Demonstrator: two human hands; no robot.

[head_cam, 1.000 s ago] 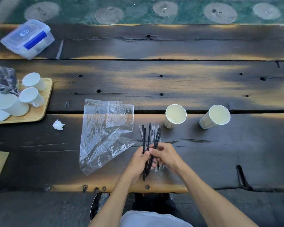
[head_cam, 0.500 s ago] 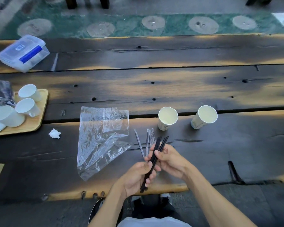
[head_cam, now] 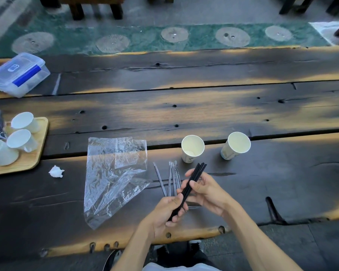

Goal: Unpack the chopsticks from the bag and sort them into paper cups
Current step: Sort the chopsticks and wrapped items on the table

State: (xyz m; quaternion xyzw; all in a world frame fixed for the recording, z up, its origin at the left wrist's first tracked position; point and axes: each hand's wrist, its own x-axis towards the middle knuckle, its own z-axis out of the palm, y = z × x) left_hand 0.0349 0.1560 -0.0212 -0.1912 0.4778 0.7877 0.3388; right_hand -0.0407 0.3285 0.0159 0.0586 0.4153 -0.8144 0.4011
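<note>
Near the table's (head_cam: pixel 243 106) front edge, the left hand (head_cam: pixel 165 210) and right hand (head_cam: pixel 207 189) both close their fingers around a bundle of black chopsticks (head_cam: pixel 190 187), tilted with its tips toward the two paper cups (head_cam: pixel 192 148), which stand upright and apart just beyond, both seemingly empty. Several clear sleeves (head_cam: pixel 172 178) lie under the hands, with the flattened plastic bag (head_cam: pixel 114 177) to their left. Toward the left edge sit a crumpled tissue (head_cam: pixel 56 171), a wooden tray (head_cam: pixel 37 153) holding white mugs (head_cam: pixel 24 122), and a lidded plastic box (head_cam: pixel 18 74).
</note>
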